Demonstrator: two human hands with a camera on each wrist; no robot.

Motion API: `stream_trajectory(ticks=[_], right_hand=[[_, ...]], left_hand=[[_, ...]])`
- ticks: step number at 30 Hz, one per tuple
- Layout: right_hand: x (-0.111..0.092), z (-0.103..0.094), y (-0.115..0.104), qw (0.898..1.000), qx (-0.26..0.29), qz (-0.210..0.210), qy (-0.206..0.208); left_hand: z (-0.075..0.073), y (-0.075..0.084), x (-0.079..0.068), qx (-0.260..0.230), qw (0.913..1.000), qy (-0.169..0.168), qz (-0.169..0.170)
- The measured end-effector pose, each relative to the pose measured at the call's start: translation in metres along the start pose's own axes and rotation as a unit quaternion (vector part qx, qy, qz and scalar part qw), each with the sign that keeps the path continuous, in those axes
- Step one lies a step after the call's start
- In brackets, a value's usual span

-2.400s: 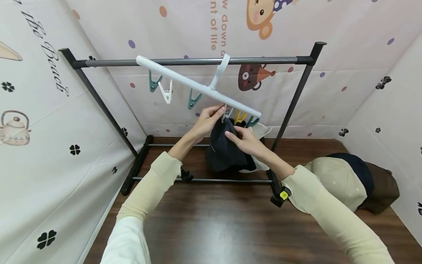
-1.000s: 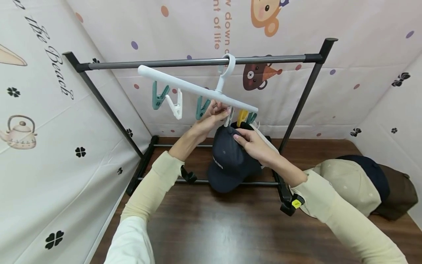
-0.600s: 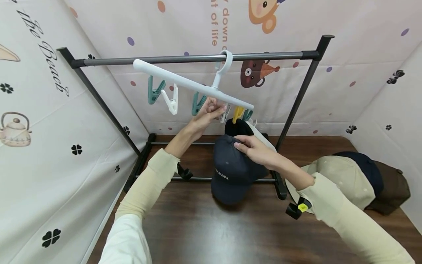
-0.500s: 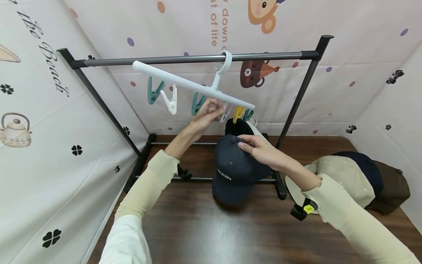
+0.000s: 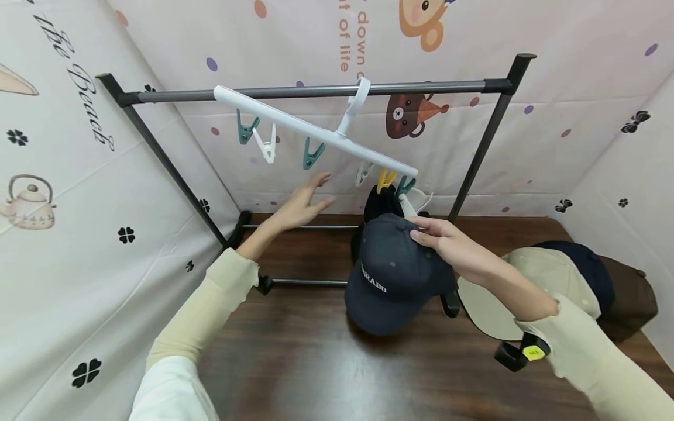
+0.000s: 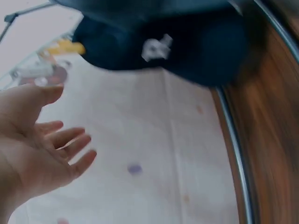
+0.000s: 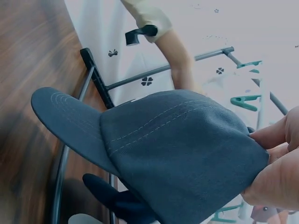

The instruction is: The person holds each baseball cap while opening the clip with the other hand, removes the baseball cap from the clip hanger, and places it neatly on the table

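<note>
My right hand (image 5: pixel 458 245) pinches a dark navy baseball cap (image 5: pixel 392 269) near its crown; its brim points down and white lettering runs across the front. In the right wrist view, thumb and fingers grip the cap's fabric (image 7: pixel 187 149). My left hand (image 5: pixel 300 204) is off to the left with fingers spread, holding nothing, just below the white hanger (image 5: pixel 295 123). The grey-white clip (image 5: pixel 363 173) on the hanger has nothing in it. Beside it, a yellow clip (image 5: pixel 386 178) holds a black cap (image 5: pixel 381 202), and a green clip (image 5: pixel 405 185) a white cap, mostly hidden.
The hanger hooks over the top bar (image 5: pixel 432 88) of a black metal rack. Two more green clips and a white clip (image 5: pixel 265 145) hang on its left half. Several caps, a beige one (image 5: pixel 553 280) foremost, lie nested on the wooden floor (image 5: pixel 316 362) at right.
The navy cap has come away from the grey-white clip and moved down and right with my right hand. My left hand has let go of that clip and drawn left.
</note>
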State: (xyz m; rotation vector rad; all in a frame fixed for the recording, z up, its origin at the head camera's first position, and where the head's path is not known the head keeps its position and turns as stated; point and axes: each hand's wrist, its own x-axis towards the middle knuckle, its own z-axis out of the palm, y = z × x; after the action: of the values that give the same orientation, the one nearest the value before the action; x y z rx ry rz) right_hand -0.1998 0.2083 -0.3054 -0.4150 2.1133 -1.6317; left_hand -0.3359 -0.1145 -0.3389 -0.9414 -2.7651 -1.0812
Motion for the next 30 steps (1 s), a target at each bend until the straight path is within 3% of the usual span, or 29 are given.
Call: stream_trajectory(ticks=[3,6,9,15,22,26,30], right_hand=[[-0.012,-0.009,0.004,1.0,0.015,-0.007,0.006],[-0.022,-0.02,0.011,1.0,0.016,-0.014,0.018],[-0.031,-0.033,0.02,0.999,0.014,-0.02,0.025],[-0.049,-0.053,0.037,0.999,0.028,-0.016,0.031],[-0.065,-0.063,0.058,0.997,0.065,0.019,0.022],[-0.072,-0.069,0.068,0.997,0.066,0.018,0.044],[-0.08,-0.08,0.074,0.993,0.111,0.003,0.039]], left_hand=[[-0.005,-0.018,-0.011,0.117,0.9926,-0.013,-0.027],[-0.008,-0.036,-0.023,0.216,0.9747,-0.024,-0.054],[-0.01,-0.054,-0.036,0.275,0.9577,-0.026,-0.079],[-0.013,-0.083,-0.065,0.293,0.9504,0.009,-0.104],[-0.018,-0.102,-0.1,0.284,0.9488,-0.009,-0.139],[-0.021,-0.11,-0.111,0.294,0.9452,-0.004,-0.141],[-0.022,-0.112,-0.116,0.293,0.9467,0.011,-0.134]])
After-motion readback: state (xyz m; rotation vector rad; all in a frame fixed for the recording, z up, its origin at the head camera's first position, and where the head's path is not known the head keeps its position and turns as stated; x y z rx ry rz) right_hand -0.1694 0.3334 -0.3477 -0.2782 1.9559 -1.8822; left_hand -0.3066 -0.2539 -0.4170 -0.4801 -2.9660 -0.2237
